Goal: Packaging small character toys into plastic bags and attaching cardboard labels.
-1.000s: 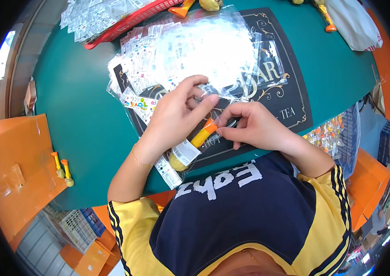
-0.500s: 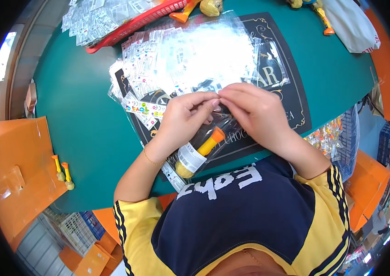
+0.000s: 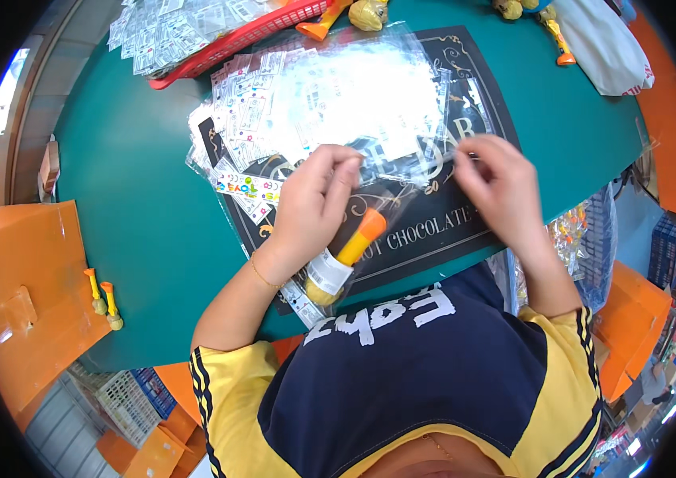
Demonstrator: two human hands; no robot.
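Pinched at its upper edge, a clear plastic bag [image 3: 392, 209] hangs from my left hand [image 3: 312, 199], whose thumb and fingers are closed. Inside the bag's lower part lies a toy with a yellow and orange stem [image 3: 362, 237] and a rounded gold end. A white label [image 3: 328, 271] wraps round the toy. Off to the right, my right hand [image 3: 501, 187] has thumb and fingertips pressed together, slightly blurred. Clear film shows beside those fingertips, but what they hold is too faint to name. Beyond both hands, a pile of clear printed bags [image 3: 354, 95] glares with reflected light.
A dark printed mat [image 3: 485, 95] lies on the green table [image 3: 146, 199]. At the back stands a red basket [image 3: 234, 44] of printed packets. Two small toys [image 3: 112, 307] lie by an orange box [image 3: 27, 279] at left. A white bag [image 3: 593, 44] rests at far right.
My right hand has pulled away from my left, moving right. My left hand has shifted slightly left and still grips the bag; the toy inside has moved little.
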